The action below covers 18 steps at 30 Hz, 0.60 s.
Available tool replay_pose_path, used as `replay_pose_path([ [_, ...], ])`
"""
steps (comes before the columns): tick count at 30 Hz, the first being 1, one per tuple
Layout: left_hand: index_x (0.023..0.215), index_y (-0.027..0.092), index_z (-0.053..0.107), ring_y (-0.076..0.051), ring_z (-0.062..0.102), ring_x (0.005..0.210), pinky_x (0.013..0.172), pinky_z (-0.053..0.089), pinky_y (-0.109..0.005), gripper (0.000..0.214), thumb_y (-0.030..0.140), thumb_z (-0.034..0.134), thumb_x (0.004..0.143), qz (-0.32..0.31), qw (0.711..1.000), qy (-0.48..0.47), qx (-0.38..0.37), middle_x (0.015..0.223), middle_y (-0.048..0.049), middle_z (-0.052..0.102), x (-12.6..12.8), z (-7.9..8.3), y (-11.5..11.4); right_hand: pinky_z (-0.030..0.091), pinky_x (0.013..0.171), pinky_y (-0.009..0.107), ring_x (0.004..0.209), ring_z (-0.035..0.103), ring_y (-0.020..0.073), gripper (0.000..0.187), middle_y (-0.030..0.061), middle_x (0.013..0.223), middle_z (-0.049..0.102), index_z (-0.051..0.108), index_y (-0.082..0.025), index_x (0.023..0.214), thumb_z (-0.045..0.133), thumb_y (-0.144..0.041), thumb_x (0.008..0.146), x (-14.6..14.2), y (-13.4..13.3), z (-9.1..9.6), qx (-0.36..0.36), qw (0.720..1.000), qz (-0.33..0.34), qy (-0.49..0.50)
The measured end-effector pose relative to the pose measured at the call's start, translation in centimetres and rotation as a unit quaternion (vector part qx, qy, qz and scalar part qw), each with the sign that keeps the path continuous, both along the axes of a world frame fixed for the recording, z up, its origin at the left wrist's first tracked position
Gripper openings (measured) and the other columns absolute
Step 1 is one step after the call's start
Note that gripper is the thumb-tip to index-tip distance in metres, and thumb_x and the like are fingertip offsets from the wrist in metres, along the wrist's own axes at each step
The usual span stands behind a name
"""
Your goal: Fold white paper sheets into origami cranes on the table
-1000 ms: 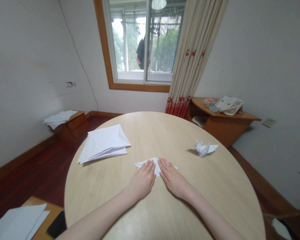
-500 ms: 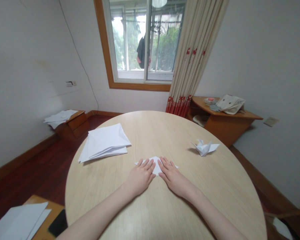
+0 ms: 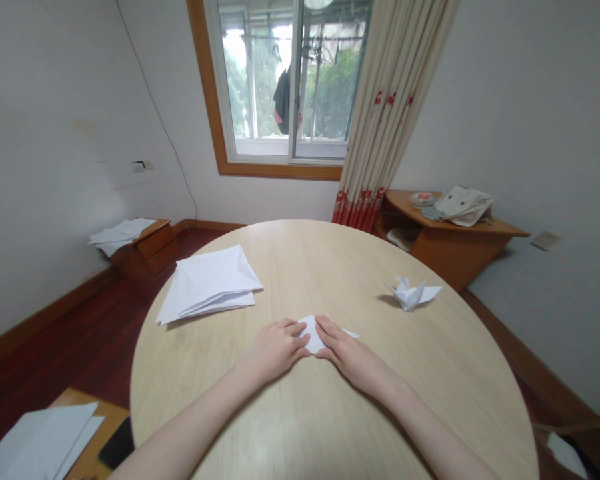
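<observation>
A small folded piece of white paper (image 3: 311, 335) lies on the round table between my hands, its pointed tip showing past my right fingers. My left hand (image 3: 281, 345) has its fingers bent and drawn in at the paper's left side, thumb near the lower edge. On the right side, my right hand (image 3: 341, 345) presses its fingers together over the paper, with the thumb at the bottom corner. Both palms hide much of the side points. Farther right on the table stands a white folded paper crane (image 3: 411, 294).
A stack of white paper sheets (image 3: 215, 283) rests on the left of the pale wooden table (image 3: 310, 260). Beyond the table are a small brown cabinet (image 3: 156, 247) with papers and a corner desk (image 3: 470, 233) with a cloth bag (image 3: 464, 204). More sheets (image 3: 43, 440) lie lower left, beside a dark object.
My left fingers have gone from spread flat on the paper to curled in at its left side. My right fingers have drawn closer together. The left tip of the paper is now hidden.
</observation>
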<state>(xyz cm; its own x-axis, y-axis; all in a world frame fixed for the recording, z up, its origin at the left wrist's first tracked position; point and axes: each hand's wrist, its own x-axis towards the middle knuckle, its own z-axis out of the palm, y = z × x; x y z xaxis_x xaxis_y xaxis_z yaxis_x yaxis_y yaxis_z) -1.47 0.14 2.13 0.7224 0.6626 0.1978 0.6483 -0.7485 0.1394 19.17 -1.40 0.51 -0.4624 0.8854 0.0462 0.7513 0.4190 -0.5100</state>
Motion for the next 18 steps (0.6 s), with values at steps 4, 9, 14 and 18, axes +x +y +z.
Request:
replay_pose_path([
  [4, 0.09, 0.022, 0.07, -0.02, 0.06, 0.096, 0.08, 0.049, -0.031, 0.026, 0.038, 0.05, 0.094, -0.003, 1.0, -0.02, -0.007, 0.101, -0.0033, 0.068, -0.1, 0.0, 0.1, 0.03, 0.112, 0.041, 0.135, 0.036, 0.0231, 0.045, 0.009, 0.148, 0.036, 0.046, -0.019, 0.137, 0.046, -0.027, 0.093, -0.3, -0.4, 1.1, -0.017, 1.0, 0.0, 0.013],
  [9, 0.089, 0.022, 0.071, -0.019, 0.06, 0.092, 0.079, 0.047, -0.03, 0.028, 0.036, 0.048, 0.095, -0.01, 0.999, -0.034, -0.012, 0.098, -0.0026, 0.069, -0.2, 0.0, 0.2, 0.035, 0.109, 0.041, 0.131, 0.042, 0.0242, 0.038, 0.0073, 0.144, 0.044, 0.055, -0.022, 0.13, 0.042, -0.033, 0.096, -0.2, -0.4, 1.3, -0.007, 1.0, 0.005, 0.028],
  [14, 0.09, 0.021, 0.07, -0.019, 0.06, 0.09, 0.079, 0.047, -0.03, 0.029, 0.035, 0.045, 0.096, -0.016, 0.999, -0.038, -0.02, 0.095, -0.0031, 0.07, -0.1, 0.1, 0.2, 0.037, 0.107, 0.042, 0.127, 0.048, 0.0241, 0.038, 0.0108, 0.139, 0.05, 0.062, -0.018, 0.12, 0.039, -0.037, 0.097, -0.3, -0.3, 1.1, 0.019, 1.0, 0.002, 0.016],
  [18, 0.091, 0.02, 0.068, -0.018, 0.06, 0.089, 0.078, 0.046, -0.029, 0.03, 0.035, 0.043, 0.097, -0.012, 0.998, -0.053, -0.028, 0.092, -0.0046, 0.069, -0.1, 0.0, 0.2, 0.041, 0.104, 0.041, 0.121, 0.052, 0.0238, 0.033, 0.0117, 0.129, 0.058, 0.065, -0.017, 0.114, 0.041, -0.03, 0.096, -0.4, -0.3, 1.2, 0.053, 0.999, 0.002, 0.001],
])
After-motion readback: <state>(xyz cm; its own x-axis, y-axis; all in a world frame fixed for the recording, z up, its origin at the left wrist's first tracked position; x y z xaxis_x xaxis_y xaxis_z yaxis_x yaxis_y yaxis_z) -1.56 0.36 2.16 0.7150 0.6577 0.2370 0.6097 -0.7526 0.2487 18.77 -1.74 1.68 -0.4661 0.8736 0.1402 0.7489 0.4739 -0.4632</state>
